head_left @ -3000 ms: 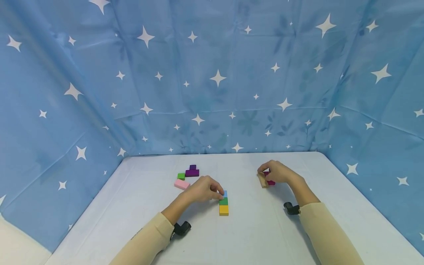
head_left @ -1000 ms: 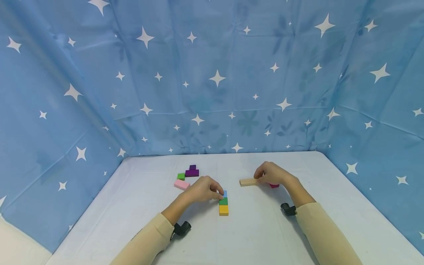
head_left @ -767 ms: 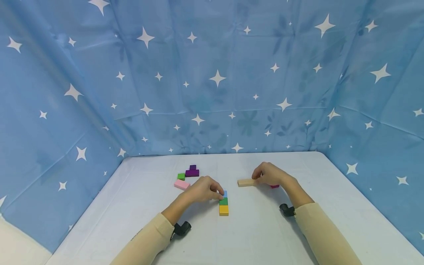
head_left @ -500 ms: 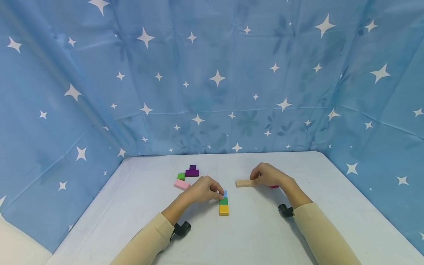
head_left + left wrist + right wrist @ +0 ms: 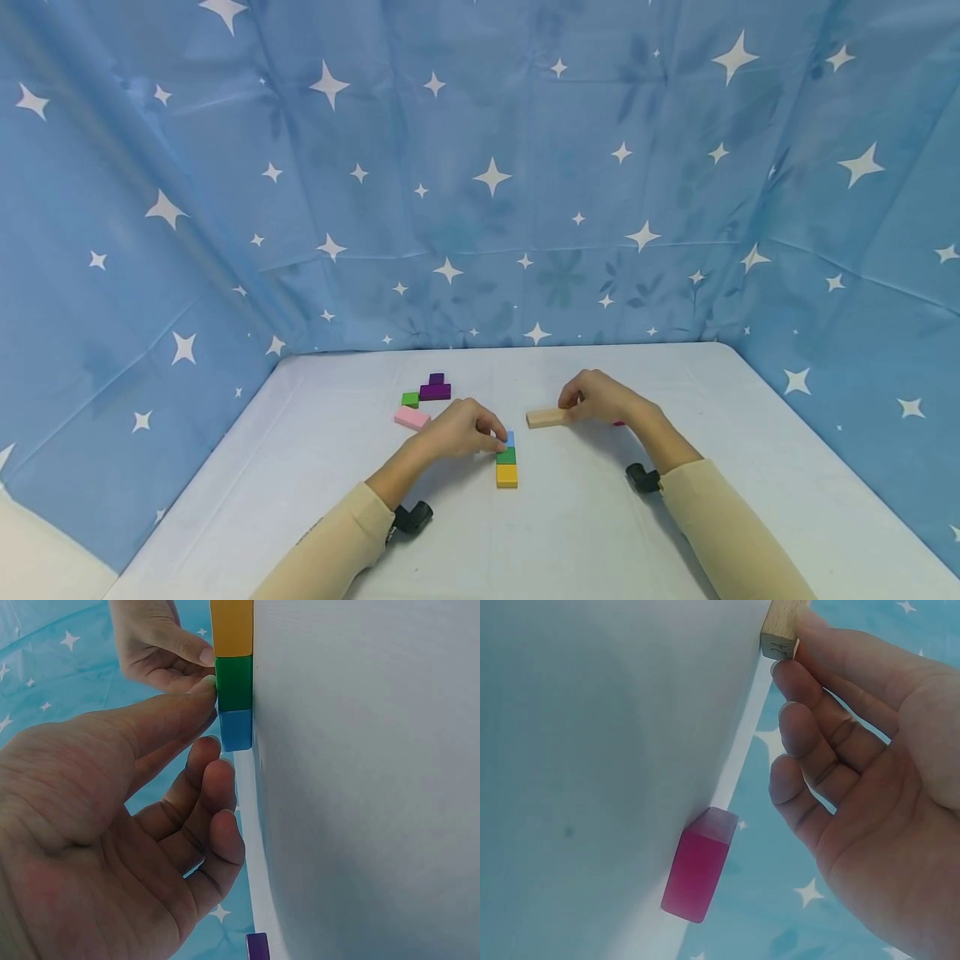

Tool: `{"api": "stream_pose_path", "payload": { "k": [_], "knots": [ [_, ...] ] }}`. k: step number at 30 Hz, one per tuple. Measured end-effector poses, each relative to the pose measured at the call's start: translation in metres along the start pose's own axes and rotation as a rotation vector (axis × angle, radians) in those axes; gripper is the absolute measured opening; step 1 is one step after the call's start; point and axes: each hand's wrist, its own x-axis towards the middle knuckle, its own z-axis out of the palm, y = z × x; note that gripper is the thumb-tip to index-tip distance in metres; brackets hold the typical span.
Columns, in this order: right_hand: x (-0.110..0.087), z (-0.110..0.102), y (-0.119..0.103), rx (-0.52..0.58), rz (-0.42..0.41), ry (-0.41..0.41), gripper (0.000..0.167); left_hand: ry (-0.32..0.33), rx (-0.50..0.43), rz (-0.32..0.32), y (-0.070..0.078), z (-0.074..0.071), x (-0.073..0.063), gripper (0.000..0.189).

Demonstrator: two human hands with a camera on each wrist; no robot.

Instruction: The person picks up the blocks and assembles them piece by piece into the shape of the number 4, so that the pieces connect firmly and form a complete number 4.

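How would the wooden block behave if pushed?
The wooden block looks stiff, with visible grain and straight edges. Its flat faces suggest it would slide rather than roll. Being low and long, it probably wouldn't tip easily.

Head view: right grip (image 5: 596,396) covers the right end of the pale wooden oblong block (image 5: 545,417); magenta oblong block (image 5: 618,423) shows only a sliver past the wrist. Left grip (image 5: 465,429) masks part of the light-blue block (image 5: 511,437). Beige cloth sleeves (image 5: 322,542) run off the bottom edge.

Left wrist view: yellow block (image 5: 232,628) cropped at top, purple block (image 5: 257,946) at bottom. Thumb (image 5: 169,720) hides most of the index finger (image 5: 161,760); pinch or mere touch, cannot tell.

Right wrist view: pale wooden oblong block cropped at top, end marking hard to read.
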Motion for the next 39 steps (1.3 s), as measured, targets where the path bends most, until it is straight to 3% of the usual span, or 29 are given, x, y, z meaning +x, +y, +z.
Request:
{"api": "stream_pose_path", "payload": {
  "k": [24,39],
  "knots": [
    [0.002,0.007,-0.013,-0.058,-0.046,-0.013,0.007,0.003,-0.005,0.006,0.000,0.000,0.001,0.006],
    [0.004,0.009,-0.015,-0.027,-0.069,-0.029,0.008,0.006,-0.009,0.006,0.000,0.000,0.000,0.004]
  ]
}}
